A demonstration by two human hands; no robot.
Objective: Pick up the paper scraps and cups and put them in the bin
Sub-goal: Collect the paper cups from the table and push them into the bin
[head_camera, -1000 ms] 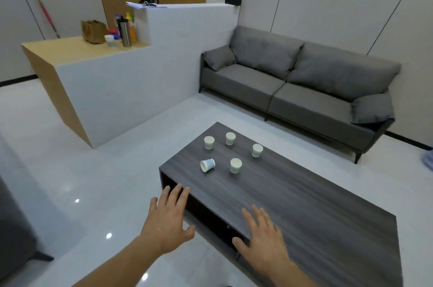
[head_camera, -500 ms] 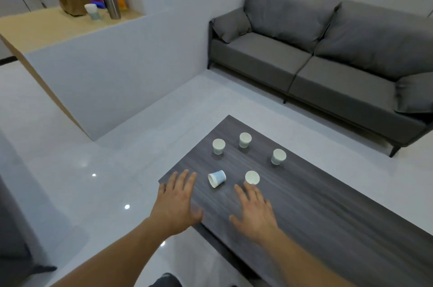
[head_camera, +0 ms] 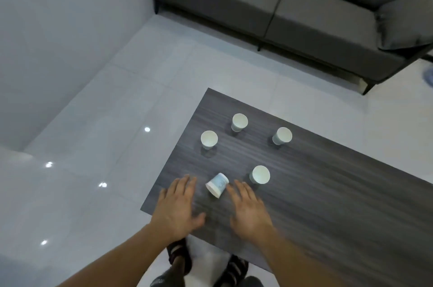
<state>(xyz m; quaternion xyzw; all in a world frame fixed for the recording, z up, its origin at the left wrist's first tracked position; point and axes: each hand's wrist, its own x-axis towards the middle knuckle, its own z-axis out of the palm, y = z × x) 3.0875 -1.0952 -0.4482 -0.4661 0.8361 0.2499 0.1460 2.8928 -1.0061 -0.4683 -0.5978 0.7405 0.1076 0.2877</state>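
Several small paper cups stand on the dark wooden coffee table point(head_camera: 328, 204). One cup point(head_camera: 218, 185) lies tipped on its side near the table's front corner. Upright ones stand at the near right point(head_camera: 259, 174), far left point(head_camera: 209, 139), far middle point(head_camera: 239, 122) and far right point(head_camera: 282, 136). My left hand point(head_camera: 179, 207) hovers flat, fingers spread, just left of the tipped cup. My right hand point(head_camera: 249, 210) hovers flat on that cup's right, fingertips close to it. Neither hand holds anything. No bin or paper scraps are in view.
A grey sofa point(head_camera: 304, 12) stands beyond the table, across a strip of glossy white floor point(head_camera: 105, 146). A white counter wall point(head_camera: 58, 41) rises at the left. My sandalled feet point(head_camera: 206, 265) stand at the table's near edge.
The view has tilted down and come closer to the table. Both hands have moved forward over the tabletop and now flank the tipped cup.
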